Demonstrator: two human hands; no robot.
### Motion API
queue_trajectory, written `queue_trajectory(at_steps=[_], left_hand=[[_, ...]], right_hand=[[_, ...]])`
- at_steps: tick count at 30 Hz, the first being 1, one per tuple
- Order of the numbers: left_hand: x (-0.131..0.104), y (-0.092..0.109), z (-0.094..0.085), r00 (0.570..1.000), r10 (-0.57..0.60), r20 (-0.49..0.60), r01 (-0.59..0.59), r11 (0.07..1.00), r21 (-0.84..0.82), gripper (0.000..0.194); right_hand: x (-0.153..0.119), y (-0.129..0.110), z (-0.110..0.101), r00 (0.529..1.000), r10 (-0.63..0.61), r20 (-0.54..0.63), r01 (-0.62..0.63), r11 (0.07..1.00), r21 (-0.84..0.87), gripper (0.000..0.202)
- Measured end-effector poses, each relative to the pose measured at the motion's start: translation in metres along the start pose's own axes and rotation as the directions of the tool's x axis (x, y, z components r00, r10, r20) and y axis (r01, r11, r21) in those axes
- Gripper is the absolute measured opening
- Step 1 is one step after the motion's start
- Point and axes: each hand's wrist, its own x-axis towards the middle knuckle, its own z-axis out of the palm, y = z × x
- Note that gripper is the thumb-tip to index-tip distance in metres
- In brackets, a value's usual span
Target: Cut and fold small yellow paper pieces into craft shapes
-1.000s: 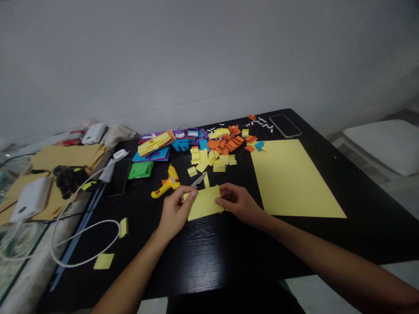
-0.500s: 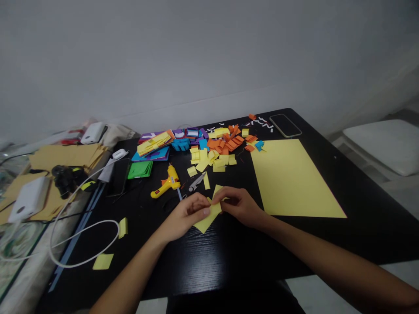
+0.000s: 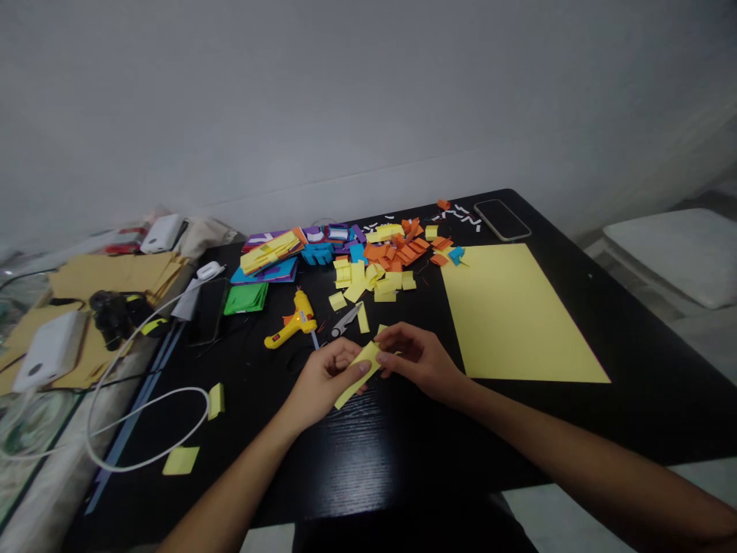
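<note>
A narrow folded strip of yellow paper (image 3: 355, 379) slants between my hands above the black table. My left hand (image 3: 327, 382) pinches its lower part, thumb on top and fingers beneath. At the upper end my right hand (image 3: 415, 359) grips the same paper between thumb and fingers. Just beyond them lie scissors (image 3: 346, 320) and a small yellow strip (image 3: 362, 318). A yellow glue gun (image 3: 294, 321) rests to the left of the scissors. Behind these are small yellow folded pieces (image 3: 385, 289) and a heap of orange ones (image 3: 406, 250).
A large yellow sheet (image 3: 518, 315) lies right of my hands, with a phone (image 3: 502, 220) behind it. Coloured paper stacks (image 3: 273, 253) and a green bundle (image 3: 246, 298) stand back left. A white cable (image 3: 150, 464) loops near two yellow pieces at left.
The yellow paper between my hands has gone from a wider, flatter shape to a narrow folded strip. My right thumb has come onto its front.
</note>
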Motion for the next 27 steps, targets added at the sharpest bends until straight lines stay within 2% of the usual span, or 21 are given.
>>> queue_trajectory(at_steps=[5,11,18,27], left_hand=[[-0.0001,0.0009,0.0042,1.000,0.015,0.016,-0.015,1.000,0.025,0.035],[-0.0003,0.0027,0.0064,0.991,0.130,-0.017,-0.126,0.981,0.148,0.028],[-0.0012,0.0020,0.0057,0.994,0.091,-0.056,-0.085,0.992,0.098,0.031],[-0.0007,0.0042,0.0046,0.997,0.067,-0.045,-0.063,0.996,0.071,0.032]], right_hand=[[-0.0020,0.0028,0.0018,0.999,-0.038,-0.028,0.036,0.996,-0.078,0.026],[-0.0033,0.0042,0.0023,0.999,-0.037,-0.020,0.034,0.993,-0.115,0.022],[-0.0041,0.0033,0.0019,0.998,-0.070,-0.004,0.068,0.979,-0.195,0.019],[-0.0060,0.0056,0.0024,0.997,-0.070,0.011,0.071,0.987,-0.142,0.019]])
